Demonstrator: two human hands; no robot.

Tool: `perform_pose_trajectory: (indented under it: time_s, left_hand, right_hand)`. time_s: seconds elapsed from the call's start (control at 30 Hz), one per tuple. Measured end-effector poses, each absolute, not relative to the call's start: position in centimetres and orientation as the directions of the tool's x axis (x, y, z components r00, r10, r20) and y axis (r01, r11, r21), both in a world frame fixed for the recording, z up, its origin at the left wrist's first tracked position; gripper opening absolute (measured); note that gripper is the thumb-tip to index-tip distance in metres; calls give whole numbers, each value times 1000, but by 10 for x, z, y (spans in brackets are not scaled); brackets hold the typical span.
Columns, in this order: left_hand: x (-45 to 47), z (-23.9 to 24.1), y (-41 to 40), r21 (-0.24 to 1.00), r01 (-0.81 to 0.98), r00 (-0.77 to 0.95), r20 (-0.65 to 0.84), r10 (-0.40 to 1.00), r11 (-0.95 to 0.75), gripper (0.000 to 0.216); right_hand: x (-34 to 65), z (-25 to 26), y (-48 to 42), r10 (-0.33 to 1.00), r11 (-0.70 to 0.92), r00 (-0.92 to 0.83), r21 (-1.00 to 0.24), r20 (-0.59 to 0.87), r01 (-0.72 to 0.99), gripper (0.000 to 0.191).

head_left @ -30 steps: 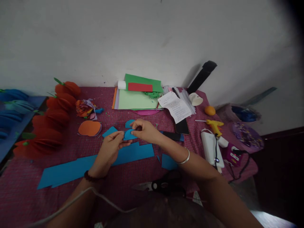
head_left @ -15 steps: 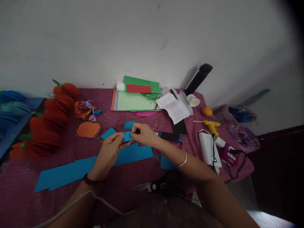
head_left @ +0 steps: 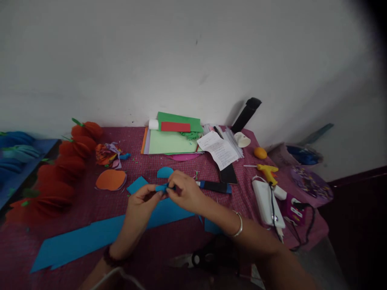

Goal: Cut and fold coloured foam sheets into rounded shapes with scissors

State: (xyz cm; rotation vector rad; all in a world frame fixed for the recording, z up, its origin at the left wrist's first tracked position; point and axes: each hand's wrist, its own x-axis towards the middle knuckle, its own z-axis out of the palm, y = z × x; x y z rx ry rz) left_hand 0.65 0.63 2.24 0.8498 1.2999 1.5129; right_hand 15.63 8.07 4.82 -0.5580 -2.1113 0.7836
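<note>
Between the fingertips of my left hand (head_left: 142, 207) and my right hand (head_left: 185, 191) is a small blue paper piece (head_left: 161, 187). Both hands pinch it, and their fingers hide much of its shape. Just beyond them lies a rounded blue paper cutout (head_left: 165, 172). A square blue paper piece (head_left: 137, 185) rests by my left fingers. Long blue paper strips (head_left: 81, 237) stretch across the cloth under my forearms. Scissors (head_left: 199, 259) with black handles lie near my body, blurred and dim.
Orange paper pumpkins (head_left: 71, 167) line the left side. Orange cutouts (head_left: 111, 180), paper scraps (head_left: 108, 155) and coloured sheets (head_left: 172, 141) lie farther back. To the right are a handwritten note (head_left: 219, 150), a black-handled tool (head_left: 215, 186), a yellow glue gun (head_left: 267, 172) and a white power bank (head_left: 267, 203).
The camera view has tilted up, so the table sits lower in the picture. My fingers have closed in around the blue piece, which now shows less and looks turned or folded.
</note>
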Motion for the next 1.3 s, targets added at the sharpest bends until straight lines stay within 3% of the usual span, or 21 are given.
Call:
perform_pose_trajectory:
  time_s: [0.07,0.17,0.3,0.43,0.57,0.7,0.77,0.83,0.87,0.93,1.0,1.07,1.2,1.3]
  left_hand:
    - [6,23,3,993,-70,-318,71,945,-99,5]
    - [5,31,-4,937,214,-266,329,906,-277,12]
    - [2,41,-15,630,573,-1,640,768,-524,27]
    - [-1,39,-24,330,726,205,735,647,-604,40]
    - [-4,33,-26,229,725,281,762,583,-649,51]
    - [-1,34,-23,288,714,238,757,608,-638,46]
    - [4,35,-20,462,685,84,718,691,-564,34]
    - [10,35,-16,742,534,-137,549,824,-405,21]
    - [13,34,-14,863,397,-218,420,881,-313,16]
    - [18,31,-9,980,98,-273,195,942,-175,14]
    - [22,27,-5,988,-92,-251,94,963,-121,19]
    - [23,24,-3,984,-144,-242,65,968,-102,26]
    - [23,22,-4,990,-92,-251,86,964,-112,36]
    - [23,24,-7,992,49,-186,123,975,-116,37]
  right_hand:
    - [161,48,77,573,749,-564,-659,594,68,9]
    - [167,50,75,577,749,-506,-663,641,14,21]
    - [177,55,74,498,788,-558,-615,664,-27,24]
    - [186,56,73,467,809,-558,-586,686,-43,24]
    - [191,55,72,469,811,-558,-584,684,-34,20]
    - [192,54,70,495,787,-555,-616,669,-41,20]
    - [192,52,69,585,688,-570,-725,577,-28,13]
    - [192,49,68,708,461,-591,-887,387,-28,4]
    - [192,46,68,748,310,-605,-950,273,-46,10]
    - [192,41,67,770,27,-632,-995,85,-101,24]
    - [193,36,67,767,-139,-641,-979,-11,-151,33]
    - [193,33,67,782,-197,-621,-966,-53,-166,36]
    - [195,31,66,805,-222,-582,-968,-115,-115,32]
    - [199,32,67,796,-235,-589,-968,-136,-93,23]
